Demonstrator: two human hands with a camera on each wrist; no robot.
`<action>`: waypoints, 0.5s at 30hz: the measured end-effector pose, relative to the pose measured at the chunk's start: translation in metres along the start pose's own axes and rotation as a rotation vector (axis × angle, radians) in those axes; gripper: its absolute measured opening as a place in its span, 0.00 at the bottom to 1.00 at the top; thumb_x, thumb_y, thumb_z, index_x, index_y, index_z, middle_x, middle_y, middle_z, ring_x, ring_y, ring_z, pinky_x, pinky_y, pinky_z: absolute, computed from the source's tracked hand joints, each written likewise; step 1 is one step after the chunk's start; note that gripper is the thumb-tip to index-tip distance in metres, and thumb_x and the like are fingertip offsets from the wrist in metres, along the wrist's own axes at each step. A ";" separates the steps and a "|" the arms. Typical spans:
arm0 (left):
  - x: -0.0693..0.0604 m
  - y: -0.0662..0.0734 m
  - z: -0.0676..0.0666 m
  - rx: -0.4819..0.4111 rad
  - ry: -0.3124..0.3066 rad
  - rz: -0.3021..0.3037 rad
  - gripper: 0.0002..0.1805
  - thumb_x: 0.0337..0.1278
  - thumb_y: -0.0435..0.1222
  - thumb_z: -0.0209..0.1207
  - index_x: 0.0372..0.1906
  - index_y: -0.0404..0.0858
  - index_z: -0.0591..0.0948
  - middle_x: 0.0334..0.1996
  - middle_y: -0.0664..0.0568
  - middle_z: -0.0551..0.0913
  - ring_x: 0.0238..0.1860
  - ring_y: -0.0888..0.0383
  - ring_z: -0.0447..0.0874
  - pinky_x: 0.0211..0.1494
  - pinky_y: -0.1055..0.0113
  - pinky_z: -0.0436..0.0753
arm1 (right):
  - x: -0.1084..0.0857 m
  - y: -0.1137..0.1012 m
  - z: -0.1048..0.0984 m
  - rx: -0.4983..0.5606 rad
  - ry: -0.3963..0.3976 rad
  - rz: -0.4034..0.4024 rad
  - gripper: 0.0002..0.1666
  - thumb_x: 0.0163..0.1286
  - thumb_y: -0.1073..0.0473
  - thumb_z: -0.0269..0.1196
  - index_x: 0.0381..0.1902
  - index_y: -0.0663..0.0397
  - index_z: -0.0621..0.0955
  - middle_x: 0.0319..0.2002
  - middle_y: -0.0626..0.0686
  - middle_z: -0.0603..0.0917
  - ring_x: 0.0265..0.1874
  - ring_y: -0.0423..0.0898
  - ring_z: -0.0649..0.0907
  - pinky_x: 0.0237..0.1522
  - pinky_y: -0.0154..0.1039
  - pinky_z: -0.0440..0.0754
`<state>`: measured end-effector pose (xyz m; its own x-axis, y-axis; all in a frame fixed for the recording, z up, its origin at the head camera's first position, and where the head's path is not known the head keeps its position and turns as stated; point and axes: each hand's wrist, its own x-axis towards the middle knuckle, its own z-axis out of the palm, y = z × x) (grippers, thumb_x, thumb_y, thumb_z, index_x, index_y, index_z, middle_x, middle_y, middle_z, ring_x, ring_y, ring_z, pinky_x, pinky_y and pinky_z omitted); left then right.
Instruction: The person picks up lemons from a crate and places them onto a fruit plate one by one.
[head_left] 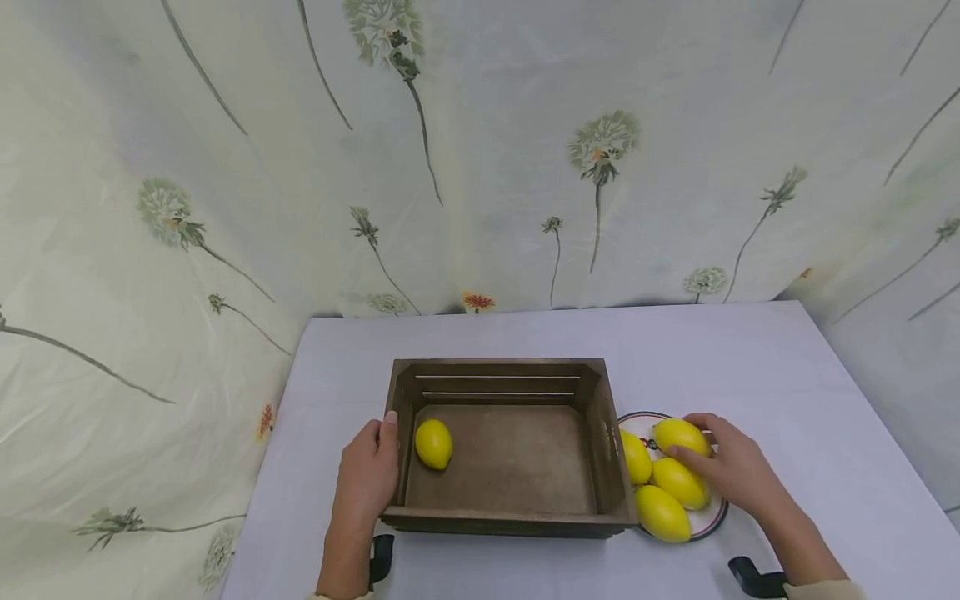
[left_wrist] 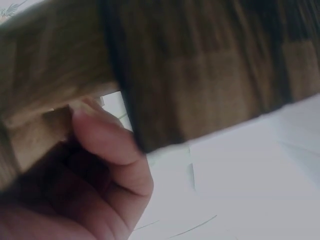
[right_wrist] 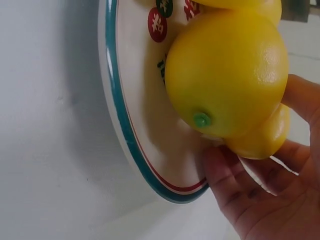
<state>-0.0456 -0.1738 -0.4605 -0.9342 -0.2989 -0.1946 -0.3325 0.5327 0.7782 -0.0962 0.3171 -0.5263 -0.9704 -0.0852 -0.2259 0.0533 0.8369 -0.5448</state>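
Note:
A brown slatted wooden crate (head_left: pixel 510 518) stands on the table with one yellow lemon (head_left: pixel 433 444) inside, toward its left. My left hand (head_left: pixel 367 467) grips the crate's left side; close up, its fingers (left_wrist: pixel 107 137) curl at an opening in the wood (left_wrist: pixel 200 85). Right of the crate, several lemons lie on a round white plate (head_left: pixel 718 518). My right hand (head_left: pixel 731 462) holds the far right lemon (head_left: pixel 678 435), thumb in front and fingers behind. In the right wrist view, a nearer lemon (right_wrist: pixel 225 75) with a green tip partly hides the one at my fingers.
A pale cloth covers the table (head_left: pixel 555 333). Dandelion-print fabric (head_left: pixel 510 150) hangs behind and to both sides. The plate's left part is hidden by the crate's right wall (head_left: pixel 611 442).

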 end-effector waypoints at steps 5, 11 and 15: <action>-0.001 0.001 -0.001 -0.001 0.000 0.007 0.31 0.83 0.59 0.41 0.36 0.36 0.77 0.23 0.49 0.69 0.23 0.54 0.67 0.25 0.62 0.69 | -0.001 -0.001 0.002 -0.006 0.012 0.008 0.48 0.71 0.36 0.68 0.71 0.68 0.69 0.64 0.73 0.72 0.55 0.68 0.77 0.55 0.69 0.78; -0.001 0.002 -0.002 -0.011 -0.005 0.006 0.32 0.83 0.59 0.41 0.37 0.35 0.77 0.23 0.49 0.69 0.23 0.54 0.67 0.25 0.62 0.69 | -0.003 -0.003 0.002 -0.002 -0.011 0.023 0.51 0.72 0.32 0.65 0.73 0.68 0.68 0.67 0.75 0.72 0.60 0.72 0.74 0.60 0.73 0.73; -0.001 0.002 -0.001 -0.015 -0.004 0.005 0.31 0.83 0.59 0.41 0.36 0.36 0.77 0.23 0.50 0.69 0.22 0.54 0.67 0.25 0.62 0.68 | -0.004 -0.004 0.002 0.010 -0.020 0.025 0.51 0.73 0.31 0.63 0.73 0.68 0.67 0.67 0.75 0.72 0.62 0.73 0.73 0.61 0.73 0.72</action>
<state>-0.0450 -0.1738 -0.4584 -0.9362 -0.2936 -0.1931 -0.3262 0.5220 0.7881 -0.0922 0.3128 -0.5247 -0.9638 -0.0757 -0.2556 0.0795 0.8336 -0.5466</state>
